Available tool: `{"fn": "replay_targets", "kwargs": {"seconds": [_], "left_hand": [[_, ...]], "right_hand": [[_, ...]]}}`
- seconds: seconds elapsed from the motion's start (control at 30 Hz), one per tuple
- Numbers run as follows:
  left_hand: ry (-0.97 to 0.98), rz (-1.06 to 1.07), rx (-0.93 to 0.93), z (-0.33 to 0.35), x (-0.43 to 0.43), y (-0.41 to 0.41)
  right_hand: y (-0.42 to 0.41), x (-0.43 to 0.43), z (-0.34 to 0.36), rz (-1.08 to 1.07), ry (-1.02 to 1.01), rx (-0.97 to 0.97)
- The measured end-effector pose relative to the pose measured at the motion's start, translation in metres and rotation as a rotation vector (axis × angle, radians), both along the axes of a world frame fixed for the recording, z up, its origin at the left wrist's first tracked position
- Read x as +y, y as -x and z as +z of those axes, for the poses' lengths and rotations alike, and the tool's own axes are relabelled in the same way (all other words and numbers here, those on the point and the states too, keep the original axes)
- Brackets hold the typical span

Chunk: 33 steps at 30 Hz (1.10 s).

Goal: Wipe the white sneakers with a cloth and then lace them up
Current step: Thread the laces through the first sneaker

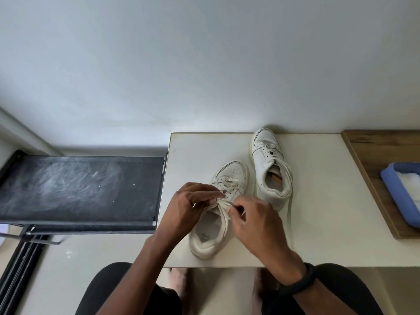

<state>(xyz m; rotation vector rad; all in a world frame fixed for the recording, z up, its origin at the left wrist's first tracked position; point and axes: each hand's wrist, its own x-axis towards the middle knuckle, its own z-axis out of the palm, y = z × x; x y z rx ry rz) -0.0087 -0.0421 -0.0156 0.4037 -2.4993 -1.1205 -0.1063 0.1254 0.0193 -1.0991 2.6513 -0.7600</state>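
I see both hands meeting over the nearer white leather sneaker (231, 176), which lies on the pale rectangular table (318, 201) with its toe pointing away from me. The left hand (191, 205) comes in from the left, its fingers curled together and pinching the flat cream-white lace (223, 204) at the top eyelets. The right hand (254, 223), with a black wristband (302, 280), pinches the same lace between thumb and forefinger. The second white leather sneaker (268, 160) stands just beside, further back, with its lace hanging loose. On the insole of the nearer sneaker there is a dark printed mark (205, 237), but I cannot read it. The blue plastic tray (395, 192) at the right is cut off by the picture edge; something white (411, 180) lies in it, and I cannot tell what.
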Motion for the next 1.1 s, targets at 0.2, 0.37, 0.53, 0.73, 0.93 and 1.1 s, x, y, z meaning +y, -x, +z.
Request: {"fn": "replay_targets", "kwargs": {"seconds": [0.2, 0.37, 0.53, 0.73, 0.93, 1.1], "left_hand": [[-0.004, -0.003, -0.051, -0.002, -0.003, 0.000], [0.010, 0.007, -0.060, -0.005, -0.007, -0.002], [0.036, 0.035, -0.062, -0.008, -0.009, -0.002], [-0.045, -0.013, -0.088, 0.001, -0.008, -0.004], [-0.004, -0.099, -0.039, 0.005, 0.007, 0.002], [-0.008, -0.068, -0.022, 0.002, 0.006, 0.003]], "right_hand": [[0.021, 0.019, 0.001, -0.060, -0.022, -0.019], [0.023, 0.017, 0.002, -0.083, -0.094, 0.037], [0.024, 0.020, 0.008, -0.086, -0.071, 0.060], [0.021, 0.021, 0.011, -0.081, 0.050, 0.042], [0.023, 0.019, 0.003, -0.097, 0.126, -0.335], [0.028, 0.024, 0.011, -0.131, 0.100, -0.141]]}}
